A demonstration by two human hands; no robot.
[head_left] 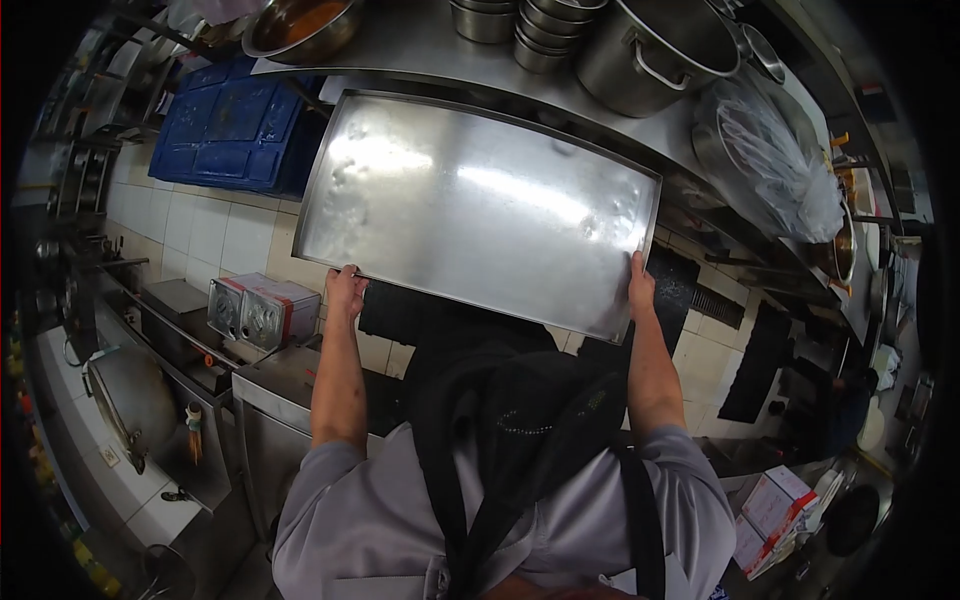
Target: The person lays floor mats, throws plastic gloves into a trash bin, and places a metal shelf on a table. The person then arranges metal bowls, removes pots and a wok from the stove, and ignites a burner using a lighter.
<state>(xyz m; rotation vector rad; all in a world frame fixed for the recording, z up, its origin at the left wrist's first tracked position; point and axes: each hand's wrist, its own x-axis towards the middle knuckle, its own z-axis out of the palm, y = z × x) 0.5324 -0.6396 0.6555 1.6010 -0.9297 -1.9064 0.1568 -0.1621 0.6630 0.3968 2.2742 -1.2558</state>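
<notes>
A large rectangular metal tray (pixel 470 220) with a low raised rim is held out in front of my body, tilted slightly down to the right. Its shiny inside shows some dents and nothing lies in it. My left hand (pixel 346 292) grips the near edge close to the left corner, fingers closed on the rim. On the right short side, my right hand (pixel 641 287) is closed around the rim. The tray's far edge is close to the front of a steel counter (pixel 430 82); whether they touch I cannot tell.
Metal bowls (pixel 541 48), a big pot (pixel 655 60) and a plastic bag (pixel 765 150) are on the counter. A blue crate (pixel 225 125) sits left of the tray. Boxes (pixel 265 310) stand at left. Black mats (pixel 755 365) lie on the tiled floor, where another person (pixel 850 395) is at right.
</notes>
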